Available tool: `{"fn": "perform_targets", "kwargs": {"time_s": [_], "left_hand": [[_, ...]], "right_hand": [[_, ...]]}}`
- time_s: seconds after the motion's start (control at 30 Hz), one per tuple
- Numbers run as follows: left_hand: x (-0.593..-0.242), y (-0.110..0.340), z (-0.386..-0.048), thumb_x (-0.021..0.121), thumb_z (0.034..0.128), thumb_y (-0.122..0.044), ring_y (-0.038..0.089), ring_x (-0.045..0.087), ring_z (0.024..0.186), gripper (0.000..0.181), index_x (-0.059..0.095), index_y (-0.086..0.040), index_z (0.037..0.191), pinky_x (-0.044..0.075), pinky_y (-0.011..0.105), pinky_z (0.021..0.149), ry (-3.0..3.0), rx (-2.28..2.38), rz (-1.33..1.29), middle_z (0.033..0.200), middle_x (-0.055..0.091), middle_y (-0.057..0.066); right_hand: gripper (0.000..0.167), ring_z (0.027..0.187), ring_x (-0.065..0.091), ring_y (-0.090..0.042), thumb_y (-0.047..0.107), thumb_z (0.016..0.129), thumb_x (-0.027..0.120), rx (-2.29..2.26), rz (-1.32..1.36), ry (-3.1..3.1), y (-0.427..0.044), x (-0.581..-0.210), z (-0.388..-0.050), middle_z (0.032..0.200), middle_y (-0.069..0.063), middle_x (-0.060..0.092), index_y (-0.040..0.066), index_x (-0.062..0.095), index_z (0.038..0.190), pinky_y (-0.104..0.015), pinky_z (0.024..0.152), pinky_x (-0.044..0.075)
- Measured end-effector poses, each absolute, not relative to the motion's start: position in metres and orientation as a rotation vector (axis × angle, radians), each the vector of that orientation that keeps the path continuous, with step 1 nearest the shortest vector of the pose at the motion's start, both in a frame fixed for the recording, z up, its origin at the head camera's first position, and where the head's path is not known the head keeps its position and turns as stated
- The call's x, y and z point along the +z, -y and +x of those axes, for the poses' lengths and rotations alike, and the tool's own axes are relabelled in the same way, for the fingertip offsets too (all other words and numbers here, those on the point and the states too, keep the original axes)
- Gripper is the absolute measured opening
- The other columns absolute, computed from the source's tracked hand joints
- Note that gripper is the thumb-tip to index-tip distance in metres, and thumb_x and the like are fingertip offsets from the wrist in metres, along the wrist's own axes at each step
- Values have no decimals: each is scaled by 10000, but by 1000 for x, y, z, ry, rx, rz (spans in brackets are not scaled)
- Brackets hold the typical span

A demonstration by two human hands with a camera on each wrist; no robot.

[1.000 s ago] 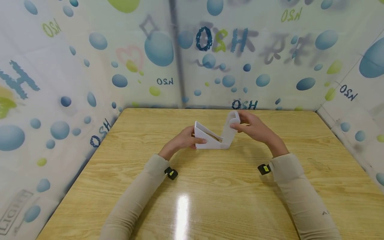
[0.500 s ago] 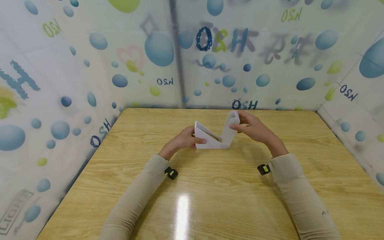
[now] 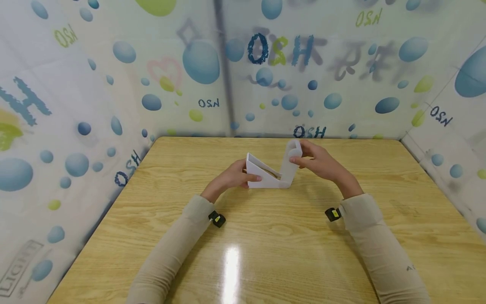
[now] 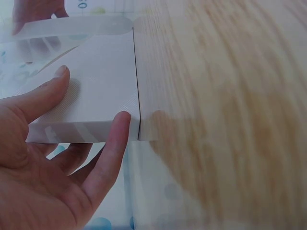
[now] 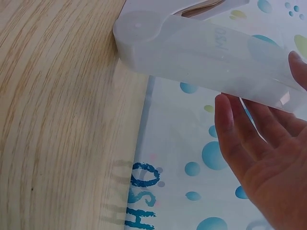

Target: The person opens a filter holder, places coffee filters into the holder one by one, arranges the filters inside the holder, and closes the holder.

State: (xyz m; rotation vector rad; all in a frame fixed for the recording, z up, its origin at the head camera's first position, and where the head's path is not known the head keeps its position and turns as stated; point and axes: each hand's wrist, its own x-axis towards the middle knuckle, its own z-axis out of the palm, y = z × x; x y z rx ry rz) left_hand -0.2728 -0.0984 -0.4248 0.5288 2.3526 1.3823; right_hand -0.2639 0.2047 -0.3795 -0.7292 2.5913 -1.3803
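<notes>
A white plastic box with a slanted top edge stands on the table. Its translucent hinged lid is swung up at the right end. Something thin and brownish shows inside, its kind unclear. My left hand grips the box's left end, the thumb on the near side and fingers around the end and behind. At the lid's raised end, my right hand holds it between thumb and fingers. In the right wrist view the lid partly hides that grip.
The wooden table reaches back to a wall covering printed with blue and green drops. A bright glare strip lies on the near tabletop. Small black devices, one by the left wrist and one by the right, hang from the sleeves.
My right hand and the lid's raised end have shifted very slightly left. The left hand and the box stay in place.
</notes>
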Motion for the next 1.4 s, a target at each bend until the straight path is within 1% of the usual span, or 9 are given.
{"fn": "perform_targets", "kwargs": {"time_s": [0.23,0.37,0.47,0.6,0.8,1.1,1.23,1.4], "left_hand": [[-426,99,-274,745,965,-171,245,683,1024,405,593,-90,1331,602,341,689,-2358,1381,530,1278,687,167],[-426,99,-273,743,967,-174,250,685,1034,402,593,-90,1331,603,344,692,-2360,1380,528,1279,687,168],[-426,100,-273,742,968,-174,254,685,1039,402,592,-88,1330,604,351,695,-2358,1382,530,1278,686,170],[-427,100,-273,744,967,-176,255,688,1034,401,593,-87,1328,606,352,695,-2358,1380,530,1271,687,171],[-427,99,-274,747,964,-174,253,684,1039,412,589,-92,1336,603,350,690,-2354,1382,526,1280,687,166],[-427,97,-275,750,962,-173,270,686,1066,420,588,-91,1341,607,354,695,-2356,1374,533,1290,682,168],[-428,99,-276,745,966,-181,265,690,1059,413,589,-88,1337,606,351,701,-2356,1375,529,1281,685,169],[-428,98,-276,745,966,-182,255,690,1043,406,591,-93,1331,602,346,697,-2356,1380,527,1275,688,168]], "right_hand": [[426,1112,633,-299,263,1051,621,-1366,-736,-2597,-205,-380,-265,1238,-150,636,71,513,1415,-357,860,568],[417,1110,635,-305,255,1052,620,-1370,-750,-2594,-204,-380,-265,1231,-150,637,72,514,1411,-471,898,573],[414,1109,638,-308,249,1050,623,-1367,-763,-2598,-204,-380,-264,1221,-148,640,75,514,1410,-494,906,570],[403,1119,643,-294,264,1039,645,-1332,-776,-2618,-204,-381,-263,1206,-130,651,94,528,1385,-453,911,560],[412,1151,641,-303,277,1031,658,-1308,-768,-2624,-203,-383,-263,1234,-133,650,89,532,1375,-525,956,548],[426,1176,630,-310,287,1038,646,-1289,-756,-2632,-202,-382,-261,1259,-136,640,86,516,1390,-566,984,530],[421,1166,633,-305,286,1037,648,-1287,-764,-2633,-201,-383,-263,1247,-132,644,91,518,1388,-558,970,536],[422,1151,638,-300,277,1041,642,-1294,-774,-2632,-201,-383,-263,1238,-133,647,89,515,1397,-517,942,550]]}}
